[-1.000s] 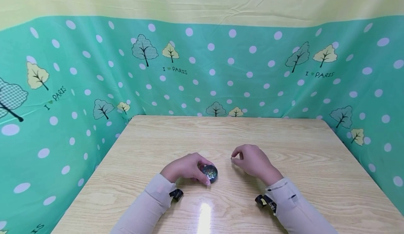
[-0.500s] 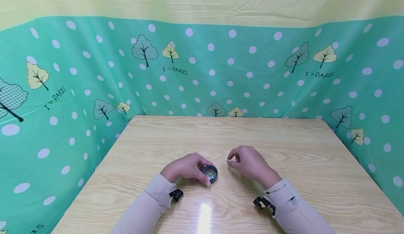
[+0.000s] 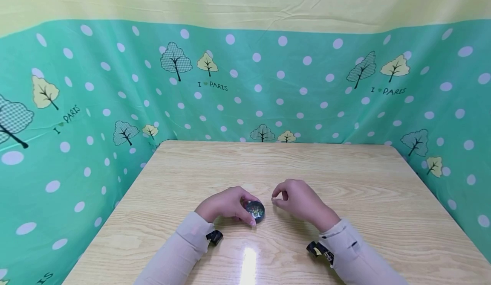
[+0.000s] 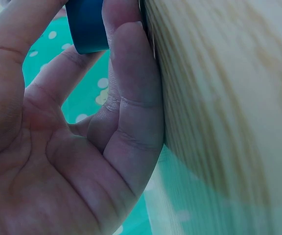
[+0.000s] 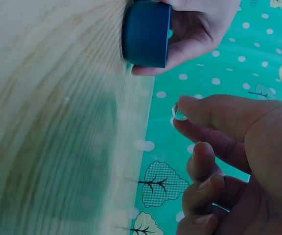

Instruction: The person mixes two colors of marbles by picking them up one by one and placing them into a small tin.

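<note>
A small round dark-blue cup (image 3: pixel 255 212) stands on the table, its mouth up, with shiny, glassy, multicoloured bits showing inside. My left hand (image 3: pixel 229 204) grips it from the left, thumb in front and fingers behind. In the left wrist view the cup's smooth blue side (image 4: pixel 88 29) shows between the fingers. To the right of the cup, my right hand (image 3: pixel 304 200) pinches a small clear glass marble (image 5: pixel 178 112) between thumb and index fingertips. The other fingers are loosely curled. The marble is above the table, a short way from the cup's rim.
The wood-grain table (image 3: pixel 215 161) runs back to a green dotted curtain (image 3: pixel 268 84) that hangs behind it and on both sides. A bright light reflection lies on the tabletop near the front. Each wrist carries a small black camera (image 3: pixel 215 237).
My right hand has moved left and slightly nearer to me with the marble, closing in on the cup. The left hand and the cup have kept their place.
</note>
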`<state>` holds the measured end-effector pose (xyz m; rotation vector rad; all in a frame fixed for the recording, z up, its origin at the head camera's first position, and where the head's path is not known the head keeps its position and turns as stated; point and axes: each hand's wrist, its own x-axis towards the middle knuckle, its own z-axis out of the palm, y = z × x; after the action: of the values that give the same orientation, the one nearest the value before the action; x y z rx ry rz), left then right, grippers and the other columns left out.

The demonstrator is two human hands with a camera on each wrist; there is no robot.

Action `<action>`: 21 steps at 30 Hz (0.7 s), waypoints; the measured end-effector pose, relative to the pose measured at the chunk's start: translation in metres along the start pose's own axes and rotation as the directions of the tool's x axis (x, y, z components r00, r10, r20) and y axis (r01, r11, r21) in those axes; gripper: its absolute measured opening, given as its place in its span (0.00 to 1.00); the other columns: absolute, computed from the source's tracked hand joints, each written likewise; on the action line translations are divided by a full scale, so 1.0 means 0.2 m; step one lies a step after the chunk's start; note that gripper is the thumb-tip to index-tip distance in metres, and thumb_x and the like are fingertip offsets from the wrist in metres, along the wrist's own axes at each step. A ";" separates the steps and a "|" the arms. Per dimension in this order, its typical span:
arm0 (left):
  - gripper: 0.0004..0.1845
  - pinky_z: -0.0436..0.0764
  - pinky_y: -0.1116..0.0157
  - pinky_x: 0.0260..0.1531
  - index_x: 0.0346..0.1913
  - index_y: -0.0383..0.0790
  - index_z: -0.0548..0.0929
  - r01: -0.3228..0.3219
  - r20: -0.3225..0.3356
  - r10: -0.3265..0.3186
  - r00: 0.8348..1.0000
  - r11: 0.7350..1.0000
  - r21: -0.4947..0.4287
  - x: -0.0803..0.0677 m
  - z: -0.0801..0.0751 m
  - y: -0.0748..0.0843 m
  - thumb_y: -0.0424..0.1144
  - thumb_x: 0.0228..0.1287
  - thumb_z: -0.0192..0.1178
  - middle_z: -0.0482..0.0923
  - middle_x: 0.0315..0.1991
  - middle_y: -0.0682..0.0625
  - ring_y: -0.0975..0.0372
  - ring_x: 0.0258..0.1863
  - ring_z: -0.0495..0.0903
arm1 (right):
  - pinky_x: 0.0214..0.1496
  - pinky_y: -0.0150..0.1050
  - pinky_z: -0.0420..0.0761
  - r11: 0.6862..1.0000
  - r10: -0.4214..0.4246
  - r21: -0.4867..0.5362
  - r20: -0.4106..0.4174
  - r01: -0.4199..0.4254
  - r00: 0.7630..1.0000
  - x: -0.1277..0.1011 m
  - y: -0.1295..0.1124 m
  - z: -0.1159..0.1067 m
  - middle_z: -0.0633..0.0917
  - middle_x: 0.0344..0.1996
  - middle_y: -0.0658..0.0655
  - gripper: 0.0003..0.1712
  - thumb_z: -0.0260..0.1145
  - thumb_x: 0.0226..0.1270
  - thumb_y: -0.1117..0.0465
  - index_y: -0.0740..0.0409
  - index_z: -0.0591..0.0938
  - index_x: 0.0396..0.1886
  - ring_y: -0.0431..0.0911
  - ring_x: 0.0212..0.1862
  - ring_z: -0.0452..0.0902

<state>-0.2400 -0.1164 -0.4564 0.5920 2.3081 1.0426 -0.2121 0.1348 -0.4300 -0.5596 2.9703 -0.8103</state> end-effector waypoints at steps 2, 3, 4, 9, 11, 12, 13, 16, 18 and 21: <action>0.28 0.85 0.60 0.33 0.54 0.57 0.90 0.000 0.000 0.000 1.000 1.000 -0.001 0.00 0.00 0.00 0.45 0.46 0.85 0.87 0.42 0.58 0.60 0.36 0.83 | 0.26 0.34 0.69 1.000 -0.011 0.005 0.008 0.011 1.000 0.00 -0.01 0.00 0.76 0.20 0.47 0.03 0.78 0.63 0.55 0.42 0.91 0.35 0.40 0.24 0.68; 0.28 0.85 0.60 0.33 0.54 0.57 0.90 0.000 0.000 0.000 1.000 1.000 -0.001 0.00 0.00 0.00 0.45 0.46 0.85 0.87 0.43 0.58 0.60 0.36 0.83 | 0.26 0.33 0.69 1.000 -0.016 0.003 0.012 0.016 1.000 0.00 -0.01 0.01 0.75 0.20 0.46 0.03 0.78 0.63 0.55 0.42 0.91 0.35 0.40 0.24 0.68; 0.28 0.85 0.60 0.33 0.54 0.57 0.90 -0.001 0.001 0.001 1.000 1.000 -0.002 0.00 0.00 0.00 0.44 0.46 0.85 0.87 0.43 0.58 0.60 0.36 0.83 | 0.26 0.33 0.68 1.000 -0.022 0.002 0.014 0.022 1.000 0.00 -0.01 0.01 0.75 0.20 0.46 0.03 0.78 0.63 0.55 0.42 0.91 0.35 0.40 0.24 0.68; 0.28 0.85 0.60 0.32 0.55 0.57 0.90 -0.005 0.002 0.005 1.000 1.000 -0.003 0.00 0.00 0.00 0.45 0.46 0.85 0.87 0.41 0.57 0.60 0.34 0.83 | 0.27 0.33 0.68 0.999 -0.053 -0.010 0.025 0.054 0.998 0.00 -0.01 0.02 0.75 0.20 0.46 0.03 0.78 0.63 0.55 0.42 0.91 0.34 0.39 0.25 0.68; 0.28 0.85 0.60 0.32 0.55 0.58 0.90 -0.006 0.002 0.006 1.000 1.000 0.000 0.00 0.00 -0.01 0.45 0.46 0.85 0.87 0.41 0.57 0.60 0.34 0.83 | 0.27 0.33 0.69 0.997 -0.071 -0.010 0.028 0.072 0.997 0.00 -0.01 0.03 0.75 0.20 0.45 0.03 0.78 0.63 0.55 0.42 0.91 0.35 0.39 0.25 0.68; 0.28 0.85 0.60 0.32 0.55 0.58 0.90 -0.007 0.002 0.007 1.000 1.000 0.000 0.00 0.00 -0.01 0.45 0.46 0.85 0.87 0.41 0.56 0.60 0.33 0.83 | 0.27 0.33 0.69 0.997 -0.081 -0.012 0.029 0.081 0.996 0.00 -0.01 0.03 0.75 0.20 0.45 0.03 0.78 0.63 0.55 0.42 0.91 0.35 0.38 0.25 0.68; 0.29 0.85 0.60 0.32 0.55 0.58 0.90 -0.008 0.002 0.008 1.000 1.000 0.001 0.00 0.00 -0.01 0.45 0.46 0.85 0.87 0.41 0.56 0.60 0.33 0.83 | 0.27 0.33 0.69 0.996 -0.088 -0.016 0.030 0.089 0.996 0.00 -0.01 0.03 0.74 0.19 0.44 0.03 0.78 0.62 0.55 0.41 0.91 0.35 0.38 0.24 0.68; 0.29 0.85 0.61 0.31 0.55 0.58 0.90 -0.009 0.001 0.009 1.000 1.000 0.006 0.01 0.00 -0.01 0.46 0.45 0.85 0.87 0.41 0.56 0.61 0.33 0.83 | 0.26 0.32 0.69 0.993 -0.111 -0.025 0.032 0.111 0.993 -0.01 -0.01 0.04 0.74 0.20 0.43 0.04 0.78 0.62 0.55 0.40 0.91 0.35 0.37 0.24 0.68; 0.29 0.85 0.61 0.31 0.55 0.58 0.90 -0.013 0.003 0.013 1.000 1.000 0.009 0.01 0.00 -0.01 0.46 0.45 0.85 0.87 0.41 0.56 0.61 0.34 0.83 | 0.26 0.32 0.69 0.993 -0.112 -0.030 0.037 0.113 0.993 -0.01 -0.02 0.04 0.74 0.20 0.43 0.04 0.77 0.62 0.54 0.39 0.91 0.36 0.37 0.25 0.68; 0.29 0.85 0.62 0.31 0.55 0.59 0.89 -0.017 0.006 0.017 1.000 1.000 0.014 0.01 0.00 -0.01 0.46 0.45 0.85 0.87 0.41 0.56 0.61 0.34 0.83 | 0.26 0.32 0.69 0.994 -0.108 -0.029 0.047 0.110 0.993 -0.01 -0.02 0.04 0.75 0.20 0.43 0.04 0.77 0.62 0.55 0.38 0.91 0.36 0.37 0.25 0.68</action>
<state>-0.2419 -0.1177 -0.4580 0.6206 2.3106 1.0316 -0.2079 0.1281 -0.4359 -0.7371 2.9382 -0.7477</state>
